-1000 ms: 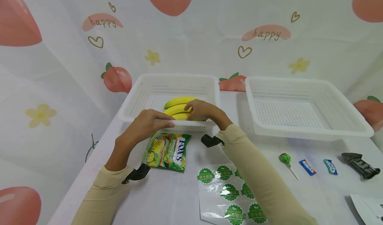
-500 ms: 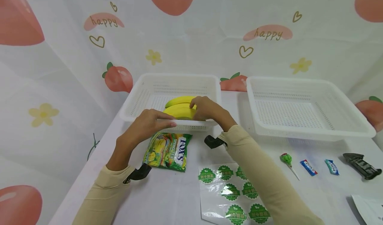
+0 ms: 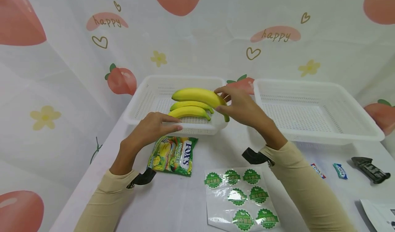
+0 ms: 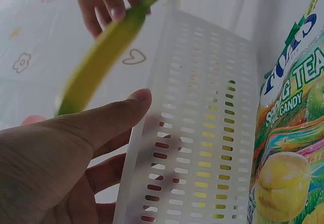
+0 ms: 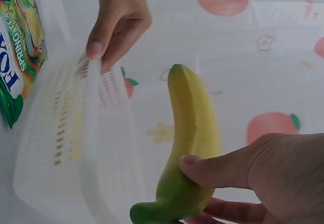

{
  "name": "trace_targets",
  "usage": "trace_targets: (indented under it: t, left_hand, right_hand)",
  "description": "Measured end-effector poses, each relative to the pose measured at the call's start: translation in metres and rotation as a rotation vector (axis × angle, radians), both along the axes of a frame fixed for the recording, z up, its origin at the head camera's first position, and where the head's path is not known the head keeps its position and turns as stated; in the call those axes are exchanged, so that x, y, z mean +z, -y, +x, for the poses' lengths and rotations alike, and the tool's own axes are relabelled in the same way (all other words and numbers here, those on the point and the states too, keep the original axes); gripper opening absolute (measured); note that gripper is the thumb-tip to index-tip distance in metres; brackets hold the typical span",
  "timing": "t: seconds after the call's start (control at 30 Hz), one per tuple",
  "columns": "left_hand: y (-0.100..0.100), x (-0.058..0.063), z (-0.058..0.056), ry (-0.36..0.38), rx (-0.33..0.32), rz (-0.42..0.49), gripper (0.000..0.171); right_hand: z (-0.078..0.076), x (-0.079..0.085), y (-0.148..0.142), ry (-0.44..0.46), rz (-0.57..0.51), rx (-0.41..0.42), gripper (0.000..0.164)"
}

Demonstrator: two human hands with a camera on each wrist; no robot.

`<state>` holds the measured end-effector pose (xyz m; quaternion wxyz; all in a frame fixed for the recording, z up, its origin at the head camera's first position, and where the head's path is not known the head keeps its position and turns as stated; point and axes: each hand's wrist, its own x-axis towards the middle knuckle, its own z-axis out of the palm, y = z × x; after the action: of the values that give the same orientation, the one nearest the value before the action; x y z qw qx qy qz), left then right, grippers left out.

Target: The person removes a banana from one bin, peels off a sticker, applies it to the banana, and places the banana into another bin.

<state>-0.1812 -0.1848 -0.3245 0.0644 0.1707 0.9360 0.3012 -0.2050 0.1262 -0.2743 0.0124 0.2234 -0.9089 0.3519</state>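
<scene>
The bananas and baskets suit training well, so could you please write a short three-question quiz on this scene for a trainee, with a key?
1. Which hand holds the raised banana, and what does the other hand grip?
2. True or false: the candy bag lies outside both the left basket and the right basket.
3. How many bananas can be seen lying in the left basket? A) none B) two C) five

Key:
1. The right hand holds it; the left hand grips the near rim of the left basket.
2. True.
3. B.
</scene>
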Motion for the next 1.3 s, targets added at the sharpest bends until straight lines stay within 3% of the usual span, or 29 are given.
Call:
trace_targets:
  t: [0.13, 0.27, 0.5, 0.63, 0.8, 0.97, 1.3]
  left_hand:
    - [0.001, 0.0, -0.001, -0.002, -0.004, -0.007, 0.045]
    - [0.004, -0.001, -0.002, 0.002, -0.002, -0.008, 0.045]
    - [0.006, -0.001, -0.003, -0.002, 0.002, -0.011, 0.047]
    - [0.006, -0.001, -0.002, -0.002, 0.005, -0.005, 0.048]
    - [0.005, -0.001, -0.002, -0.008, 0.009, -0.003, 0.045]
    - [0.003, -0.001, -0.001, -0.006, 0.014, -0.005, 0.047]
    - [-0.006, -0.002, 0.003, -0.046, -0.001, -0.031, 0.046]
  right_hand:
    - [0.02, 0.006, -0.026, -0.052, -0.015, -0.007, 0.046]
    - [0.041, 0.002, -0.048, -0.065, 0.02, -0.023, 0.049]
    - [0.073, -0.024, -0.082, -0.058, 0.027, 0.024, 0.056]
    - [0.085, -0.041, -0.092, 0.009, 0.014, 0.058, 0.056]
    - [0.089, -0.064, -0.098, 0.084, 0.002, 0.076, 0.055]
    - [0.083, -0.083, -0.1, 0.1, 0.036, 0.076, 0.053]
    - [0.075, -0.099, -0.106, 0.096, 0.107, 0.037, 0.048]
